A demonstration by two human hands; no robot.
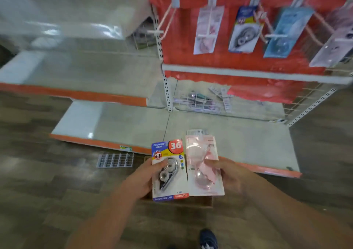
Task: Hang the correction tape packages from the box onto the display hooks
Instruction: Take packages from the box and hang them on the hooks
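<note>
L hand (142,178) grips blue-yellow tape pkg (169,169) – R hand (228,174) grips pink pkg (204,164), fingers curled.

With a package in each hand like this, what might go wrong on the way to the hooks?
1. Both hands are full: the left hand holds the blue-and-yellow carded package, the right hand the pink clear-blister package, so neither can steady a white display hook while threading.
2. Each grip is mostly on one edge, so a package might slip.
3. The grey plastic grid strip on the floor could be trodden on.
</note>
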